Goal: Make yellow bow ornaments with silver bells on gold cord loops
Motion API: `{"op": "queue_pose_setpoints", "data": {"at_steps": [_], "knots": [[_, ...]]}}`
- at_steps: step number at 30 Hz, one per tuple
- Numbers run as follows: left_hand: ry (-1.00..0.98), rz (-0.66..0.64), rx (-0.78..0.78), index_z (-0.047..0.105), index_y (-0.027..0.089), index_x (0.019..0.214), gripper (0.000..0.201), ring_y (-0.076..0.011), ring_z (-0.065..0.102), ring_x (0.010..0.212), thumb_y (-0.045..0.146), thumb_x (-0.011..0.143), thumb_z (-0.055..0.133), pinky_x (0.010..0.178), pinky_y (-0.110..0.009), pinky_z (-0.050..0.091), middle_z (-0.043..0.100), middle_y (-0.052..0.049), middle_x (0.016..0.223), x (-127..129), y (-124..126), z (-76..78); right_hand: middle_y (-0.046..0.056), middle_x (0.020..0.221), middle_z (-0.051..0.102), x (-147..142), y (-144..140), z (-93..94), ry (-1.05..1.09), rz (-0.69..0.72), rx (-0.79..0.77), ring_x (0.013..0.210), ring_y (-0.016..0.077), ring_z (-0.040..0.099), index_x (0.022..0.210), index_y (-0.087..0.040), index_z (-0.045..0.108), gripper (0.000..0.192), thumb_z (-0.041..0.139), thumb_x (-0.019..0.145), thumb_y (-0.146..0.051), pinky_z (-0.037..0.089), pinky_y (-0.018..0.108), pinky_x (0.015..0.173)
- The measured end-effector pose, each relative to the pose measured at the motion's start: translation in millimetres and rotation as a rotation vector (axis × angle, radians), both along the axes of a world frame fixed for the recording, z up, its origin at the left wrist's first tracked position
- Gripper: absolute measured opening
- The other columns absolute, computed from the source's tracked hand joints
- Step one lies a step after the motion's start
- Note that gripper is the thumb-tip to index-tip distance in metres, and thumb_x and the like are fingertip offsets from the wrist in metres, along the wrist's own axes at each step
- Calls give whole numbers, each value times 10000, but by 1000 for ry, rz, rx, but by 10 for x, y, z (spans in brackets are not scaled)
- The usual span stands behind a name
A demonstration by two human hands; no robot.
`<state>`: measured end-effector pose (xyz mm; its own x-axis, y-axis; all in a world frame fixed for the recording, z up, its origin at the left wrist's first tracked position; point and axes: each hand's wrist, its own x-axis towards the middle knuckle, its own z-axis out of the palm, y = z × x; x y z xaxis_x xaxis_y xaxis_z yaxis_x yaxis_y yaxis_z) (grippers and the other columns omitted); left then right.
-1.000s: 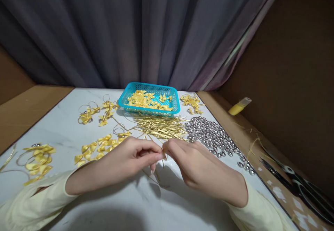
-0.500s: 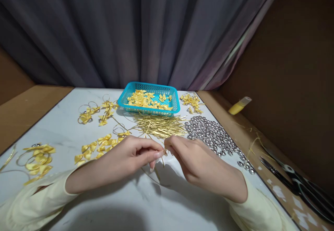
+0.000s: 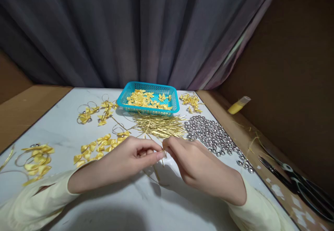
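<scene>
Between the two hands, a thin gold wire is being pinched: the left hand and the right hand are meeting fingertip to fingertip, both pressed together on its upper end, while the loose tails are hanging down below the grip and touching the white marble-like table. Just behind the grip, a flat heap of gold wires is lying, straight, shiny and very fine. Behind this heap a turquoise plastic basket with small holes in its walls is standing, and soft yellow satin bows are lying in it. To the right of the grip, and a little behind it, round silver bells are spreading in a glossy field. To the left of the grip, near the left wrist, more yellow ribbon bows are resting, and further left some finished bows with wire loops. Far to the right, black scissors are lying on the brown wooden border. Pale yellow sleeves are covering both forearms. A grey curtain with long folds is hanging behind the table, and a brown wall is closing the right side.
</scene>
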<state>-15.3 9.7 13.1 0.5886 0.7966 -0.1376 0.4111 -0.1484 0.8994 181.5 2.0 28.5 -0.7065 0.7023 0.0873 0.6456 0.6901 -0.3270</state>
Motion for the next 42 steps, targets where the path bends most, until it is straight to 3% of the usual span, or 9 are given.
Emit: {"op": "queue_pose_setpoints", "data": {"at_steps": [6,9,13,20,24,27,34,39,42], "knots": [[41,15,29,622,141,729,246,-83,365,565,288,862,475,499,-176,289,432,51,604,-7,-4,15,19,686,537,5,-7,-7,-9,5,-5,529,126,355,833,-167,463,184,356,723,-64,236,260,487],[44,13,71,635,143,742,269,-80,374,552,301,874,463,485,-172,289,455,51,594,-2,-10,15,8,671,529,13,-9,-10,25,-13,-20,513,121,353,828,-171,459,141,347,790,-94,252,257,482],[18,29,151,677,160,826,260,-79,468,591,291,897,464,522,-158,356,595,36,673,7,-18,7,6,670,539,36,-7,12,80,-89,-99,515,123,414,849,-175,456,129,336,895,-169,297,253,488],[-12,77,541,679,150,851,188,-59,558,572,157,902,498,550,-127,422,665,32,699,-2,-58,-79,30,865,624,38,3,49,221,-55,-235,737,141,571,947,-197,517,222,314,982,-280,420,263,655],[-17,60,777,658,120,907,167,-101,652,720,130,908,491,674,-149,483,717,-36,858,-5,-82,-128,23,855,645,33,-24,9,258,-44,-197,716,127,586,965,-192,536,161,382,963,-237,426,244,640],[-8,44,863,639,122,972,186,-115,668,791,130,925,459,755,-163,503,717,-51,922,-3,-87,-138,31,832,654,23,-38,-40,289,-41,-124,677,128,591,949,-178,546,148,397,947,-187,429,245,617],[-7,43,866,626,125,944,180,-111,660,775,120,928,446,746,-166,504,710,-42,889,5,-73,-152,96,797,665,-36,-79,-141,264,-47,117,693,180,636,853,-111,575,198,387,914,-117,469,286,599],[-14,98,719,648,139,846,173,-86,630,650,142,912,488,604,-146,470,712,-20,833,3,-63,-146,88,735,666,-69,-121,-143,223,-42,342,625,186,643,878,-73,615,225,392,897,-87,430,274,461],[-22,114,641,652,146,826,173,-71,584,594,156,907,499,573,-145,446,697,2,773,-7,-57,-130,86,752,673,-82,-119,-137,215,-29,417,627,180,645,879,-70,623,214,409,888,-70,434,271,458]]}}
